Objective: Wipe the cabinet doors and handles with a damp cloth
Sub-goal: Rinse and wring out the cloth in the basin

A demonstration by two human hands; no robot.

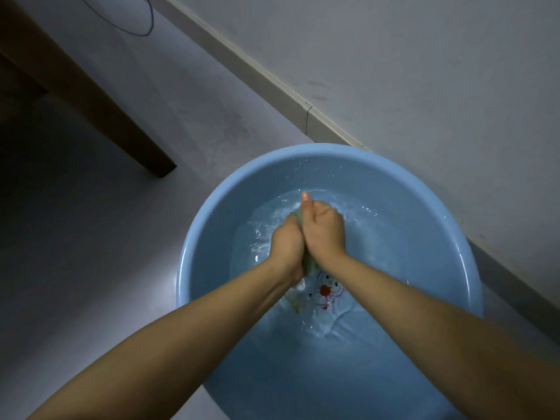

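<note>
A round blue plastic basin (212, 213) sits on the floor, holding shallow rippling water. Over its middle, my left hand (286, 245) and my right hand (324, 230) are pressed side by side, both shut on a green cloth (309, 266). Only small bits of the cloth show: one between the knuckles and one below the wrists, with a trailing end under the water. My right thumb points away from me. A cartoon print with a red spot (325, 291) shows on the basin's bottom. No cabinet door or handle is in view.
The basin stands against a pale baseboard (272, 77) and grey wall (424, 71) at the right. A dark wooden furniture leg (121, 128) stands on the grey floor at the left. A thin black cable (148, 25) loops at the top.
</note>
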